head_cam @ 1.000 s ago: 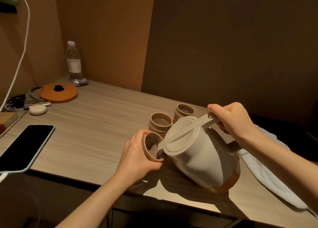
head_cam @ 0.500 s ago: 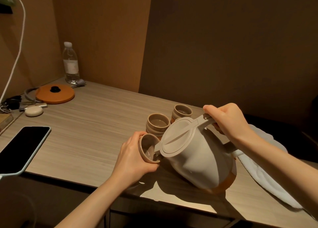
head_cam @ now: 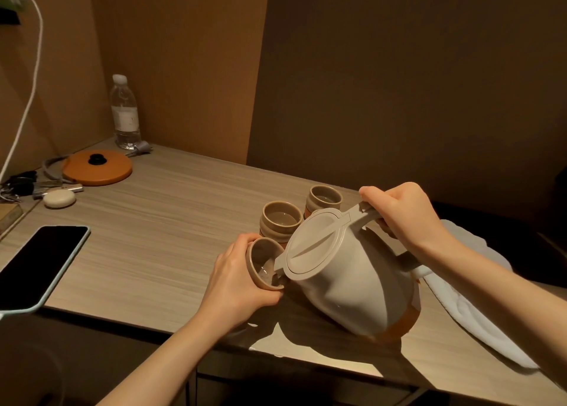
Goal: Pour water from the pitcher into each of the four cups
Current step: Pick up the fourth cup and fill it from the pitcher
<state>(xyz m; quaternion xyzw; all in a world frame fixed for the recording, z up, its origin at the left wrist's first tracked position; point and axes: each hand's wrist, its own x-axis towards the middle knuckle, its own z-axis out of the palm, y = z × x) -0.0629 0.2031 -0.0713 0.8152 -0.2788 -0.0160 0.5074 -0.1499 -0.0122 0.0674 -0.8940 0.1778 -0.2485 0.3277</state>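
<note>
Phone (head_cam: 40, 267): flat, screen dark, at the worktop's (head_cam: 171, 227) left front edge.
Lid (head_cam: 97, 168): orange, black knob, far left; a water bottle (head_cam: 124, 113) stands behind it.
Left hand (head_cam: 237, 283): grip clamped round a cup (head_cam: 260, 266), which is tilted toward the pitcher's spout, some water inside.
Other cups: one (head_cam: 280, 220) just behind the held cup, another (head_cam: 323, 198) further back, both upright on the worktop.
Pitcher (head_cam: 346, 280): beige, lid on, tipped left, spout at the held cup's rim.
Right hand (head_cam: 402, 215): grip closed round the pitcher's handle.
Cloth (head_cam: 469, 301): white, at right.
</note>
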